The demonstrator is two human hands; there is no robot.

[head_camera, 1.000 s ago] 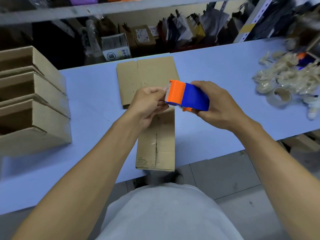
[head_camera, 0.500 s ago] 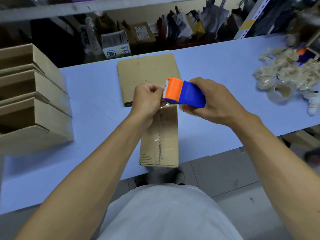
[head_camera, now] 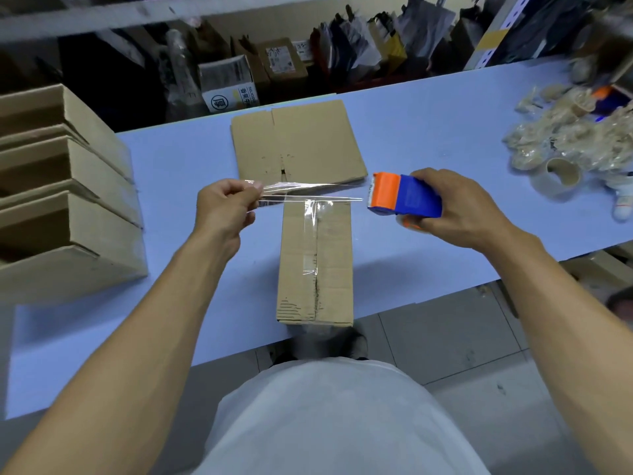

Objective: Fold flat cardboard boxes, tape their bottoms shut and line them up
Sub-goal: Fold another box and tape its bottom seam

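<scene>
A folded cardboard box (head_camera: 317,265) stands bottom-up on the blue table (head_camera: 428,132), its near end at the table's front edge. Old clear tape lies along its centre seam. My right hand (head_camera: 455,207) grips a blue and orange tape dispenser (head_camera: 404,197) just right of the box's far end. My left hand (head_camera: 226,207) pinches the free end of a clear tape strip (head_camera: 308,195), stretched level between the hand and the dispenser above the box's far end. A flat cardboard box (head_camera: 298,142) lies behind it.
Three assembled boxes (head_camera: 61,200) lie in a row at the left, openings facing left. A heap of crumpled used tape and a tape roll (head_camera: 558,173) sit at the right. Shelves with bags and cartons run behind the table.
My hands have drawn apart, left hand going left and dispenser going right. A length of clear tape now spans between them over the box.
</scene>
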